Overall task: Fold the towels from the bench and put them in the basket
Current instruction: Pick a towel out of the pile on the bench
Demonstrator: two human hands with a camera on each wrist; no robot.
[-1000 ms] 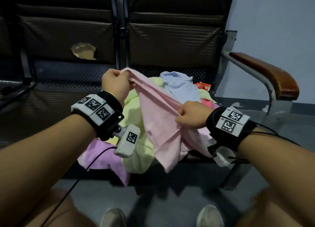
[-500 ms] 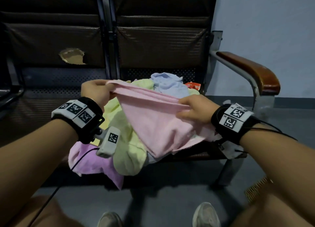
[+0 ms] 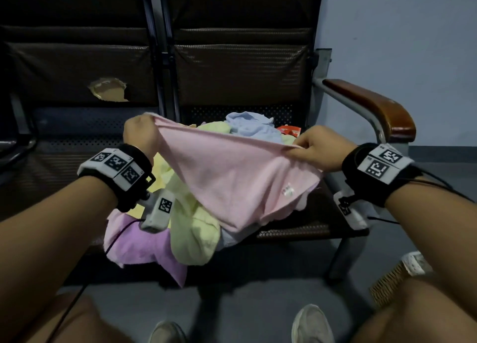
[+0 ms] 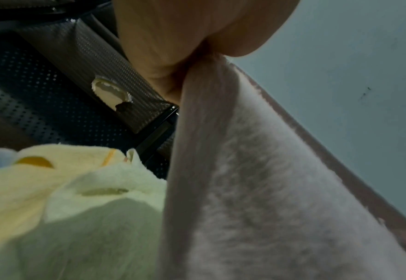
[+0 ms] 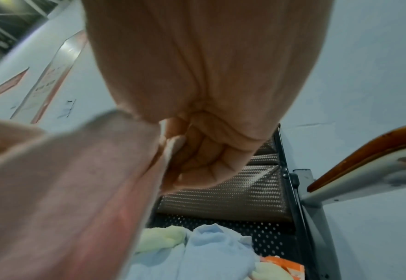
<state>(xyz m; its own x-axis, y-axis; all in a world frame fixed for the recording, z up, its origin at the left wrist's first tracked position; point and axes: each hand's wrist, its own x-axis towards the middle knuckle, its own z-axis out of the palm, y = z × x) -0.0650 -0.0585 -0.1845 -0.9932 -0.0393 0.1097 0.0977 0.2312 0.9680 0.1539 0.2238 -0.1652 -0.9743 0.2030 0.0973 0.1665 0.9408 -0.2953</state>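
Note:
A pink towel (image 3: 232, 177) hangs stretched between both hands above the bench seat (image 3: 296, 229). My left hand (image 3: 140, 135) grips its left top corner in a fist, and the same pink towel (image 4: 256, 189) fills the left wrist view. My right hand (image 3: 313, 149) pinches the right top corner; the pink towel (image 5: 77, 189) runs down from its fingers (image 5: 201, 163). Under it lie a yellow towel (image 3: 193, 229), a purple towel (image 3: 139, 244) and a light blue towel (image 3: 253, 126). The woven basket (image 3: 389, 283) shows partly at the lower right floor.
A brown armrest (image 3: 371, 105) on a metal frame stands right of the seat. The left backrest has a torn hole (image 3: 109, 92). An orange item (image 3: 289, 130) lies behind the pile. My shoes (image 3: 311, 324) are on the grey floor near the bench.
Both hands have moved apart and the right hand has risen, so the pink towel's top edge is now spread wide and nearly level instead of bunched and hanging.

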